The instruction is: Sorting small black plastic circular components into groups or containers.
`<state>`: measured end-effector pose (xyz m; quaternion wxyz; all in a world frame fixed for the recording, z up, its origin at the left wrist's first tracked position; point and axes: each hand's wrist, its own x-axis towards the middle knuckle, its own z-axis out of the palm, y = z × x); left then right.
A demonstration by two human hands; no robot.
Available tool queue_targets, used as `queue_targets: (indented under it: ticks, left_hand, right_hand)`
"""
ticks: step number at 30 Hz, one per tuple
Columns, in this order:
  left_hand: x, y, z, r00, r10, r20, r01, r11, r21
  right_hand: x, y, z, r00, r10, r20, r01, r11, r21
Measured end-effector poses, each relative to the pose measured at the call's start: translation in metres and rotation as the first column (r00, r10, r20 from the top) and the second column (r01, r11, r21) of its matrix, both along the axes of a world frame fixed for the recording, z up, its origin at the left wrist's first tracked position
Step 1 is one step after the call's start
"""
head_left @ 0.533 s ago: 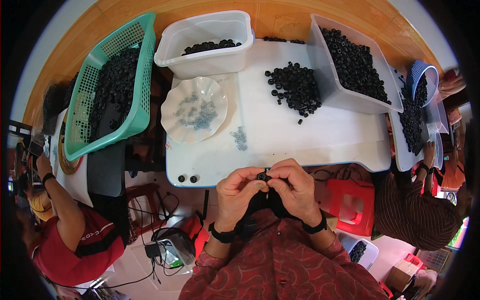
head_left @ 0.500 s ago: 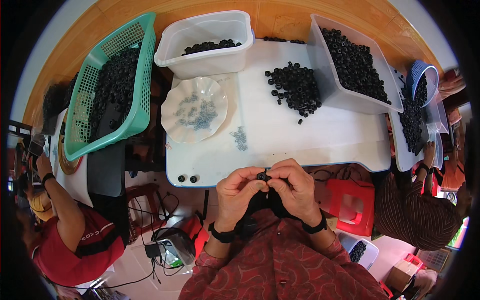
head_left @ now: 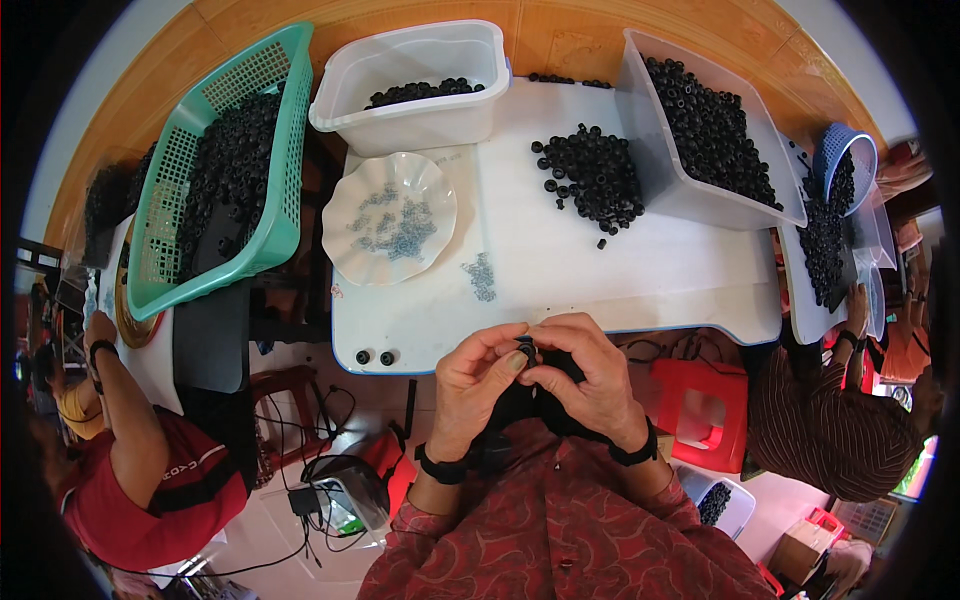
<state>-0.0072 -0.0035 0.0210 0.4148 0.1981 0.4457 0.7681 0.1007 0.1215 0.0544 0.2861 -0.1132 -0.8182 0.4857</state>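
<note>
Just off the table's front edge, a small black round part (head_left: 526, 349) is pinched between my two hands. My left hand (head_left: 474, 388) has thumb and forefinger closed on it from one side. The fingers of my right hand (head_left: 588, 378) close on it from the other side, partly covering it. On the white table (head_left: 640, 285), two similar black parts (head_left: 375, 358) sit by the front left corner. A loose pile of black parts (head_left: 592, 180) lies farther back. Small clear rings (head_left: 481, 277) lie beside a scalloped white plate (head_left: 343, 215) holding more of them.
A green basket (head_left: 226, 268), a white tub (head_left: 420, 130) and a clear bin (head_left: 700, 165) hold black parts. Co-workers (head_left: 160, 470) (head_left: 835, 430) sit on both sides. A red stool (head_left: 703, 415) stands right of me; cables (head_left: 320, 480) hang at lower left.
The black part has turned in my fingers, from showing its round face to a more upright tilt. My right thumb has shifted slightly lower.
</note>
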Motion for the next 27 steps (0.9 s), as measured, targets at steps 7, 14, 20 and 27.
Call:
queue_targets:
  ticks: [7, 14, 20, 27]
  left_hand:
    - [-0.010, -0.004, 0.003, 0.994, -0.108, -0.007, 0.106, 0.988, -0.108]
    - [-0.019, -0.004, 0.008, 0.977, -0.207, -0.044, 0.197, 0.966, -0.165]
    - [-0.021, -0.005, 0.004, 0.973, -0.216, -0.077, 0.201, 0.965, -0.166]
    - [-0.022, -0.004, 0.005, 0.971, -0.229, -0.067, 0.210, 0.953, -0.218]
  right_hand:
    - [0.000, 0.002, 0.002, 0.998, 0.051, 0.047, -0.053, 0.998, 0.029]
    - [0.002, 0.000, -0.001, 0.993, 0.066, 0.095, -0.067, 0.998, 0.012]
    - [0.001, -0.003, 0.000, 0.993, 0.034, 0.115, -0.032, 0.999, -0.014]
    - [0.000, -0.005, -0.003, 0.994, -0.008, 0.112, 0.008, 1.000, -0.002]
